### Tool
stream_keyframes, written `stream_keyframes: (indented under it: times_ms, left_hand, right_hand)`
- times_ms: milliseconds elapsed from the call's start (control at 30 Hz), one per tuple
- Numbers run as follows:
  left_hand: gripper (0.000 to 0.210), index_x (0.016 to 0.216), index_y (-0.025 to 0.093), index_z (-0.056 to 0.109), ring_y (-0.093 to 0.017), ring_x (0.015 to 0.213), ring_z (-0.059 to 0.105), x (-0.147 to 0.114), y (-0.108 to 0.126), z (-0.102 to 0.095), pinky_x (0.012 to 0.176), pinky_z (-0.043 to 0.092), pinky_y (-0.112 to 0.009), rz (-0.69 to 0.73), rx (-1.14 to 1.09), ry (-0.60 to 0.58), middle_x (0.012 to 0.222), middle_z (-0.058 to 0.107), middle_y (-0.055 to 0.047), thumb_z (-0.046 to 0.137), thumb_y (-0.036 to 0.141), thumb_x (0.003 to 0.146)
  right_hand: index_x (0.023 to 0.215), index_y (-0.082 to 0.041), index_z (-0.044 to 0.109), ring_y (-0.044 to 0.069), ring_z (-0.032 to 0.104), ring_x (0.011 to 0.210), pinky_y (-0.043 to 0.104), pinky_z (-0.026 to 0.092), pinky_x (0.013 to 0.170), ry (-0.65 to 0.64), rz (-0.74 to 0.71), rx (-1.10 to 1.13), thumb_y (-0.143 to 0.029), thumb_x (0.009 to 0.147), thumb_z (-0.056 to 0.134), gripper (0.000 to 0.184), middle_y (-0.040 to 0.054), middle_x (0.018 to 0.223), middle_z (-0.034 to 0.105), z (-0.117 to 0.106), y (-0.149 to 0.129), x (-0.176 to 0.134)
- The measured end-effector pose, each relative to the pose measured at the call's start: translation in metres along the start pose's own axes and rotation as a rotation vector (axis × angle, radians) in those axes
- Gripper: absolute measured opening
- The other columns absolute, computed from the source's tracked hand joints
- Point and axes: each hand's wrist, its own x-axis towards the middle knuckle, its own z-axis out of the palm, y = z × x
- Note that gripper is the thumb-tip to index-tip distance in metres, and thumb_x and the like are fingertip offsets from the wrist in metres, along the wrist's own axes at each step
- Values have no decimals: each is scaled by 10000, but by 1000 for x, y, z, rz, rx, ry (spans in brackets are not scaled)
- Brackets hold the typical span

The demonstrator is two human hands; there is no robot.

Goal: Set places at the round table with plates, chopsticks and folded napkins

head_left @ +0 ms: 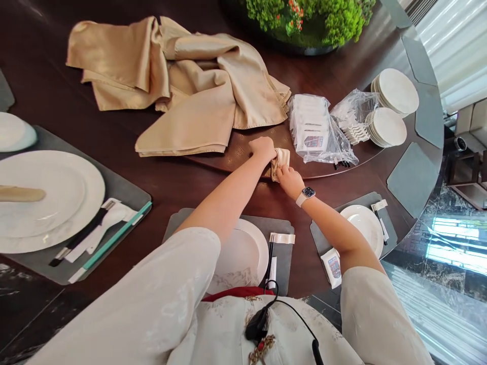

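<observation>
A small folded bundle of gold cloth napkin (280, 159) is between my two hands, at the edge of the raised round turntable (239, 144). My left hand (262, 149) is closed on its left side, the fingertips partly hidden. From the right, my right hand (289, 181) grips the lower part of the same napkin, thumb and fingers pressed together. Just beyond my hands lies a loose heap of larger gold napkins (190, 81). Right of them is a clear plastic bag of white wet-wipe packets (312, 129).
Place settings with a large plate (91, 172), a plate (258, 248) and a smaller plate (363, 225) line the near edge. Stacked plates (399, 91) and small dishes (388, 126) stand at right. A planted centrepiece (335, 25) is at the back. Grey placemats (413, 177) follow the rim.
</observation>
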Motion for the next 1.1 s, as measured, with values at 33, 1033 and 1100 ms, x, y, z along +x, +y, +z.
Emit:
stream_keyframes:
  times_ms: [33,1033,1100]
  left_hand:
    - [355,1094,60,719,-409,1229,620,-1,2,1,1036,463,-508,20,24,18,1142,692,-252,763,178,762]
    - [571,941,136,702,-154,664,626,-280,-45,72,662,502,-275,-44,-1364,-625,700,645,-27,799,664,747]
    - [578,912,135,691,-145,645,619,-291,-23,87,653,505,-275,-68,-1363,-668,692,641,-24,814,668,727]
  right_hand:
    - [1302,-111,569,284,560,1073,377,516,837,3,22,-8,-138,1037,261,408,231,1265,574,-1,-3,1]
    - [1099,-202,623,139,617,896,254,516,797,135,349,1724,-405,739,777,441,16,1012,684,-30,-55,-294]
    - [1071,-202,625,135,610,874,249,513,781,180,383,1760,-418,742,769,419,9,986,676,-15,-42,-320]
